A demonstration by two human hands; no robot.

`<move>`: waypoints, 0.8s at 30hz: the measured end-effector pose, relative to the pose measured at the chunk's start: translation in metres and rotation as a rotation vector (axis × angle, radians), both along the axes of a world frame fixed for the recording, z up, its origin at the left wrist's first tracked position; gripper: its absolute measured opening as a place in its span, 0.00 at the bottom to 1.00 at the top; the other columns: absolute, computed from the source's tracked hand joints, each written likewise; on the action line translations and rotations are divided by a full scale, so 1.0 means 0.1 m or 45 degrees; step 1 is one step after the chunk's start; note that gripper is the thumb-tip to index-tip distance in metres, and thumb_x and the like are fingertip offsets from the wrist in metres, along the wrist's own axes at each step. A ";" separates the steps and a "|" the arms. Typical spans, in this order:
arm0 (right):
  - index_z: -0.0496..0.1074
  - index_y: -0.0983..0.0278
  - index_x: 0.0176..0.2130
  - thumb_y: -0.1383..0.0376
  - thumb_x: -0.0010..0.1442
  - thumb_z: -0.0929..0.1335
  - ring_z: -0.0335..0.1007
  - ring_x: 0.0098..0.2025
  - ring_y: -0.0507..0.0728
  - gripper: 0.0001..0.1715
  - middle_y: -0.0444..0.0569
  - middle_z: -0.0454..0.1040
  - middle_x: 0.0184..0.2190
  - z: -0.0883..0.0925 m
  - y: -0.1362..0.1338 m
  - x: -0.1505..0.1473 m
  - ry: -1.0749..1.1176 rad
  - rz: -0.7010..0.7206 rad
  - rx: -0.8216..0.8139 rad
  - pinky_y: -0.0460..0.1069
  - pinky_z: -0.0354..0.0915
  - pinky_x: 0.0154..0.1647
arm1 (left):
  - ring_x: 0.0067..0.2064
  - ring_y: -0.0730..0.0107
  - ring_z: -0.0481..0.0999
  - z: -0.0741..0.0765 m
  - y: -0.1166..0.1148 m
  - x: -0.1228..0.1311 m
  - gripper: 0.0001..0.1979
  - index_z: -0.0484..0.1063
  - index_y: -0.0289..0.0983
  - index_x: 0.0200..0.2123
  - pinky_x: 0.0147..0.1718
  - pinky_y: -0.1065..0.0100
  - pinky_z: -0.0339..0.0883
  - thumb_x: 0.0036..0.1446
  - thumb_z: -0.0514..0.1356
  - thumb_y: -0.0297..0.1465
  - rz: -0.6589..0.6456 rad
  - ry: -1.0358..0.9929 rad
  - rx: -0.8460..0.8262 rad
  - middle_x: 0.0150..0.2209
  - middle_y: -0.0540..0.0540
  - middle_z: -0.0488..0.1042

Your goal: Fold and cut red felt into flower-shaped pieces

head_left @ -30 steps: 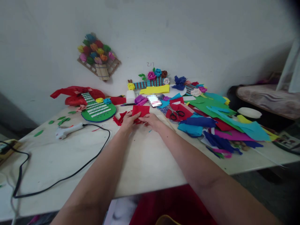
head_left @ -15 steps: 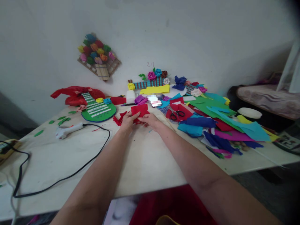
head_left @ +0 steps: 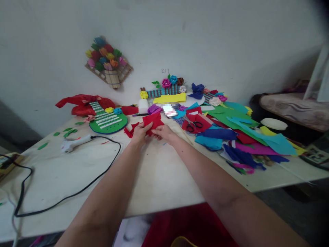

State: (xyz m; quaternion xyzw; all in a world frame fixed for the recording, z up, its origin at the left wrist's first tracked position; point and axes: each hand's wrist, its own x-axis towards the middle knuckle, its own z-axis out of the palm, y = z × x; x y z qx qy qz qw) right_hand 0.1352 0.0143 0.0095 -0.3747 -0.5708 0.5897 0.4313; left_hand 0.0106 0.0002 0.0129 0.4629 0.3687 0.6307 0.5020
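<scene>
A small piece of red crepe paper (head_left: 153,120) is held up between my two hands over the middle of the table. My left hand (head_left: 141,133) is closed on its left side, thumb lying across the front. With thumb and fingers pinched together, my right hand (head_left: 163,132) grips the lower right edge. The fingers behind the paper are partly hidden. Loose red scraps (head_left: 131,130) lie just left of my left hand. Black-handled scissors (head_left: 194,126) rest on red paper to the right of my hands.
At left lie a glue gun (head_left: 75,142) with a black cord (head_left: 84,189) and a green guitar-shaped craft (head_left: 109,123). Coloured paper sheets (head_left: 231,118) are heaped at right. A flower-topped striped craft (head_left: 164,92) leans on the wall; a pen (head_left: 140,114) lies before it.
The red paper has turned slightly between my fingers, and its upper edge now shows a notch and pointed corners. Both hands stay in almost the same place.
</scene>
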 end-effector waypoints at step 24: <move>0.66 0.67 0.17 0.66 0.47 0.72 0.61 0.15 0.46 0.14 0.46 0.72 0.16 0.06 0.11 0.30 -0.025 -0.147 0.041 0.41 0.58 0.17 | 0.31 0.65 0.75 -0.06 0.02 -0.13 0.15 0.76 0.31 0.29 0.34 0.65 0.68 0.34 0.69 0.32 -0.199 0.175 -0.148 0.27 0.41 0.77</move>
